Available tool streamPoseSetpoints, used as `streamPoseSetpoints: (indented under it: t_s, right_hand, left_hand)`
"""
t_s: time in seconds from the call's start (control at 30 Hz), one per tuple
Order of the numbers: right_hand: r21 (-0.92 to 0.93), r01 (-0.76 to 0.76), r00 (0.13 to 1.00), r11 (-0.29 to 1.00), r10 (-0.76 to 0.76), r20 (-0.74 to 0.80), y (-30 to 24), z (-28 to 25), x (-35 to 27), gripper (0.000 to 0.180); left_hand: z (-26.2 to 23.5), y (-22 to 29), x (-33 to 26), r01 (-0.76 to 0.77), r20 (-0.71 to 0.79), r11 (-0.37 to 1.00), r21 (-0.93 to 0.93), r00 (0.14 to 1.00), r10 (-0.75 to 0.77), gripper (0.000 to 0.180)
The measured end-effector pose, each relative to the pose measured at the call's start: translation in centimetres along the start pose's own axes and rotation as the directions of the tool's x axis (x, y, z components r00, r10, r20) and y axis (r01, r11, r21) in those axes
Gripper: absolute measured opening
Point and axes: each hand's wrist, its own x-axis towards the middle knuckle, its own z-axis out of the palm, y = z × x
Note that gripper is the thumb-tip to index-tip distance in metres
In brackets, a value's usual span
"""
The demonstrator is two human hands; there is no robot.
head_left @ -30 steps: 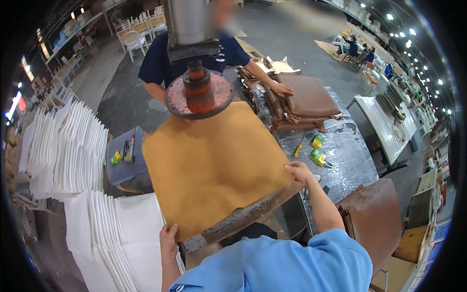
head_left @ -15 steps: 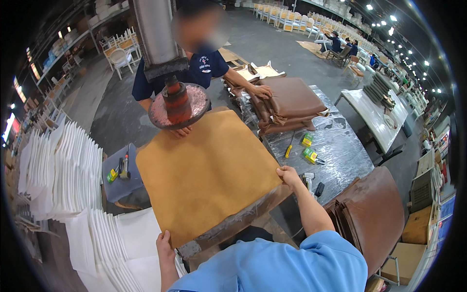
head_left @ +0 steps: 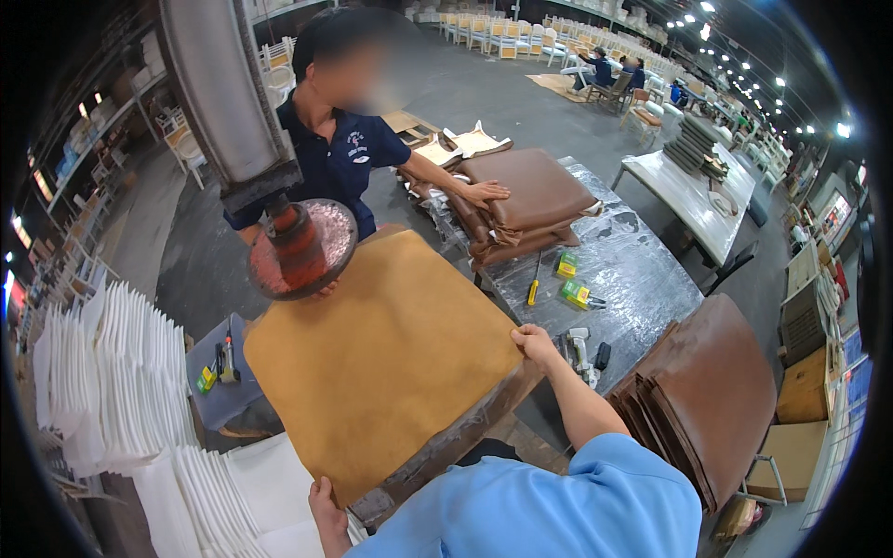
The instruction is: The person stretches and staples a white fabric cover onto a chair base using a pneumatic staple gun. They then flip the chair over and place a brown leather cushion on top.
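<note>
A tan, suede-like sheet (head_left: 381, 353) lies spread over a block with a scuffed grey side (head_left: 456, 430). My left hand (head_left: 328, 510) grips the sheet's near left corner, thumb on top and fingers hidden beneath. At the right corner my right hand (head_left: 533, 344) pinches the edge between thumb and fingers. Above the far left part of the sheet hangs a round press plate (head_left: 337, 240) on a thick metal column (head_left: 219, 93). Across from me a co-worker (head_left: 339, 149) has one hand by the sheet's far edge, partly hidden behind the plate, and the other on brown cushions (head_left: 530, 191).
On the right, a film-covered table (head_left: 642, 288) holds a yellow-handled screwdriver (head_left: 533, 284), small green-yellow boxes (head_left: 576, 293) and a staple gun (head_left: 581, 353). Brown sheets (head_left: 707, 400) are stacked near right. White padded sheets (head_left: 116, 372) stand at left, beside a grey-blue seat (head_left: 219, 372) bearing tools.
My view has shifted slightly, so the press column appears closer and farther left. The co-worker's head has turned toward the right. Both my hands keep hold of the sheet's corners.
</note>
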Motion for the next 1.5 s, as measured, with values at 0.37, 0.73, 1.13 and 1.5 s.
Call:
streamPoseSetpoints:
  t_s: [0.37, 0.73, 1.13, 1.5]
  right_hand:
    - [0.05, 0.015, 0.998, 0.999, -0.012, -0.059, 1.0, -1.3, 0.3, 0.016]
    - [0.58, -0.25, 0.968, 0.775, 0.183, 0.172, 4.6, 0.7, -5.2, 0.032]
    - [0.434, -0.152, 0.986, 0.888, 0.165, 0.008, 2.7, 0.6, -5.1, 0.022]
    - [0.411, -0.127, 0.982, 0.903, 0.173, -0.077, 3.7, 0.7, -6.1, 0.025]
  left_hand:
    - [1.4, -0.8, -0.3, -0.027, 0.024, 0.996, -0.089, 0.999, 0.029, 0.029]
    - [-0.6, -2.8, -3.1, 0.276, 0.154, 0.936, -0.217, 0.957, -0.246, 0.043]
    - [-0.4, -0.9, -3.4, 0.076, 0.006, 0.984, -0.164, 0.997, -0.076, 0.033]
    - [-0.2, -0.7, -3.8, 0.037, -0.061, 0.985, -0.168, 0.997, -0.048, 0.025]
